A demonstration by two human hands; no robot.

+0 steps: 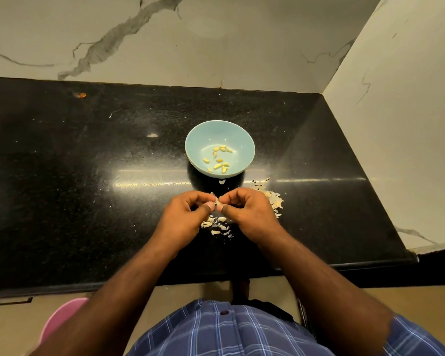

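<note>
A bowl (206, 134) sits mid-countertop (88, 176), peeled cloves (219, 160) lying in it. Just near of the bowl, the left hand (183, 214) and right hand (247, 211) meet, pinching a clove (217, 201) between them. Loose skins (274, 199) lie right of the right hand, and more scraps (216, 226) lie beneath both hands. A back wall (216, 47) stands far and a side wall (409, 124) stands right.
</note>
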